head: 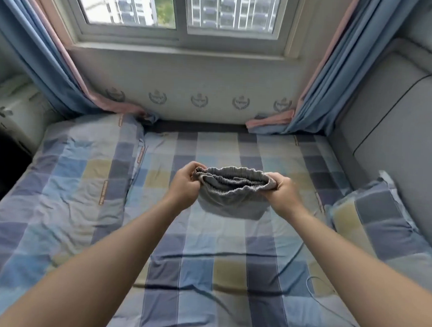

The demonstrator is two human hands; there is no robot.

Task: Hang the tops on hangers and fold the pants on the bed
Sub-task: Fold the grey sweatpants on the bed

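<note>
the bed [203,287], under a checked sheet of blue, grey and yellow squares, fills the near ground. two bare arms reach over it; the left hand [186,184] and right hand [282,190] each grip one end of the waistband of one pair of grey pants [229,196], held above the middle of the bed. one pillow [372,221] lies at the right. beyond, two curtains [40,54] flank one window [183,11].

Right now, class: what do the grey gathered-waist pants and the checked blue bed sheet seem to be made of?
Grey gathered-waist pants: soft matte knit, perhaps cotton; the elastic waistband puckers, the cloth hangs limp. Checked blue bed sheet: thin matte weave, likely cotton or blend; it holds fine creases.
</note>
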